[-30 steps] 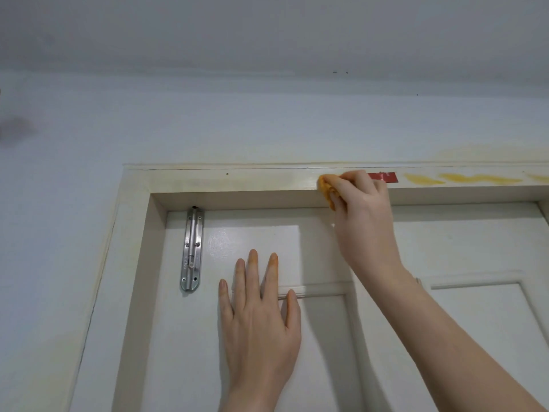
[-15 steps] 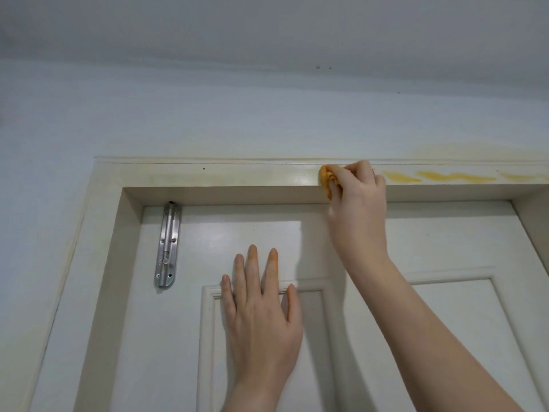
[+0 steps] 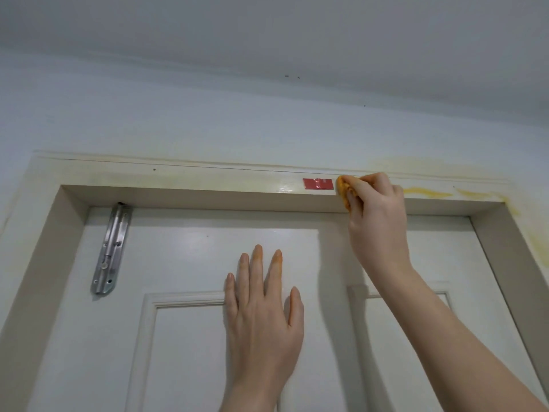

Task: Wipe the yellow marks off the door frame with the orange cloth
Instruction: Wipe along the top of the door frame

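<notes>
The cream door frame (image 3: 178,178) runs across the top of a white door (image 3: 184,248). My right hand (image 3: 375,209) grips a bunched orange cloth (image 3: 344,191) and presses it against the top bar of the frame. Yellow marks (image 3: 421,191) streak the bar just right of that hand, and more (image 3: 472,194) lie toward the right corner. My left hand (image 3: 263,310) lies flat on the door below, fingers straight, fingertips stained orange.
A red tape patch (image 3: 318,184) sits on the frame just left of the cloth. A metal slide bolt (image 3: 111,248) is fixed at the door's upper left. Faint yellow smears show on the wall (image 3: 395,162) above the frame and down the right jamb (image 3: 540,245).
My right hand has slid the cloth rightward along the top bar, uncovering the red tape patch. The view has shifted to the right. My left hand stays flat on the door.
</notes>
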The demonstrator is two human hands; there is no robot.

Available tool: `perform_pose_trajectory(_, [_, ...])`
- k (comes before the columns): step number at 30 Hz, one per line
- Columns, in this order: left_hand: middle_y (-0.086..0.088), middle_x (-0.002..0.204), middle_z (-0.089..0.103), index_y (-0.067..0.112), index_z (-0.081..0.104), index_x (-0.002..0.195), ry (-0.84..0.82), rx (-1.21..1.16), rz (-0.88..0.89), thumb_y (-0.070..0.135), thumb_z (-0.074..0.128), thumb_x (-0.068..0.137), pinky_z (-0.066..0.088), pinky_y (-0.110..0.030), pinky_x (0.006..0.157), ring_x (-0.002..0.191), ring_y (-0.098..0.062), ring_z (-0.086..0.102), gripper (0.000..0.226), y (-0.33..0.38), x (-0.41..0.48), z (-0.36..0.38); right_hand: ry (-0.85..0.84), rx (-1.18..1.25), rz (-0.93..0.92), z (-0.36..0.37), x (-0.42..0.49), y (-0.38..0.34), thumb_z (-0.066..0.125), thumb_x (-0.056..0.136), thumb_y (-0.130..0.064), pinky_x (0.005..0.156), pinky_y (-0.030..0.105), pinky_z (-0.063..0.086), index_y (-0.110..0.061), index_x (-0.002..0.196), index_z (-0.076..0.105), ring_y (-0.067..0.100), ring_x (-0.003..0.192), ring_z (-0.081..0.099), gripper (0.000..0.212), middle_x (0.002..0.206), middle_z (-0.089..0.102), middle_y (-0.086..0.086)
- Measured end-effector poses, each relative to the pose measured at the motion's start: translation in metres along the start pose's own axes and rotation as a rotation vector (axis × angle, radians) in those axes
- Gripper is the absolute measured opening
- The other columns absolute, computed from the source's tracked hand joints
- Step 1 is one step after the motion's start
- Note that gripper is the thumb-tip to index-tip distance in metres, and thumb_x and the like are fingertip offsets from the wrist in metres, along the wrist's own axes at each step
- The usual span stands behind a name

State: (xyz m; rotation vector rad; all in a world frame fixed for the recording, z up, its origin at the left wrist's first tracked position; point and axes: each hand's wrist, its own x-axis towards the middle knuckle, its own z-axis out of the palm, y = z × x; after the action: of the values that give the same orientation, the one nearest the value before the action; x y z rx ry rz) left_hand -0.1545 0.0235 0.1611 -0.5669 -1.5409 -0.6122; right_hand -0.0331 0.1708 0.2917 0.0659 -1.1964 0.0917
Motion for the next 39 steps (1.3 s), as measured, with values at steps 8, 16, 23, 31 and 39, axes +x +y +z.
perform_pose_trajectory(8, [0.005, 0.184, 0.008, 0.034, 0.024, 0.172, -0.006, 0.051, 0.01, 0.054, 0.029, 0.109, 0.005, -0.047, 0.137, 0.171, -0.019, 0.002, 0.067, 0.017, 0.0, 0.012, -0.032, 0.05, -0.071, -0.003, 0.0, 0.002, 0.064, 0.104, -0.01, 0.08, 0.03, 0.039, -0.021, 0.12, 0.077, 0.026, 0.09, 0.046, 0.024, 0.104, 0.06, -0.003])
perform_pose_trajectory(16, [0.003, 0.184, 0.009, 0.033, 0.025, 0.172, -0.019, 0.052, 0.027, 0.054, 0.029, 0.109, 0.01, -0.048, 0.137, 0.171, -0.019, 0.001, 0.066, 0.025, 0.002, 0.015, -0.01, 0.062, 0.053, -0.016, -0.013, 0.019, 0.063, 0.103, -0.01, 0.084, 0.034, 0.045, -0.022, 0.125, 0.077, 0.03, 0.098, 0.051, 0.028, 0.106, 0.059, -0.001])
perform_pose_trajectory(23, [0.0, 0.183, 0.013, 0.031, 0.026, 0.172, -0.024, 0.06, 0.036, 0.053, 0.032, 0.109, 0.014, -0.049, 0.137, 0.171, -0.02, 0.004, 0.067, 0.03, 0.005, 0.017, 0.032, 0.027, 0.085, -0.012, 0.001, 0.029, 0.061, 0.101, -0.006, 0.087, 0.043, 0.048, -0.019, 0.121, 0.077, 0.034, 0.097, 0.053, 0.029, 0.105, 0.059, 0.004])
perform_pose_trajectory(31, [0.0, 0.184, 0.009, 0.031, 0.021, 0.173, -0.06, 0.064, 0.045, 0.053, 0.03, 0.108, 0.011, -0.048, 0.138, 0.171, -0.021, 0.0, 0.069, 0.038, 0.008, 0.017, -0.038, 0.015, 0.006, -0.009, 0.01, 0.02, 0.059, 0.103, -0.009, 0.084, 0.04, 0.045, -0.019, 0.114, 0.078, 0.035, 0.095, 0.051, 0.025, 0.105, 0.06, 0.004])
perform_pose_trajectory(39, [0.0, 0.184, 0.011, 0.031, 0.023, 0.172, -0.033, 0.085, 0.034, 0.053, 0.031, 0.108, 0.011, -0.048, 0.138, 0.171, -0.02, 0.003, 0.069, 0.046, 0.008, 0.024, -0.03, 0.064, -0.034, -0.013, 0.0, 0.035, 0.062, 0.102, -0.007, 0.083, 0.037, 0.044, -0.021, 0.117, 0.078, 0.032, 0.092, 0.05, 0.025, 0.104, 0.06, 0.001])
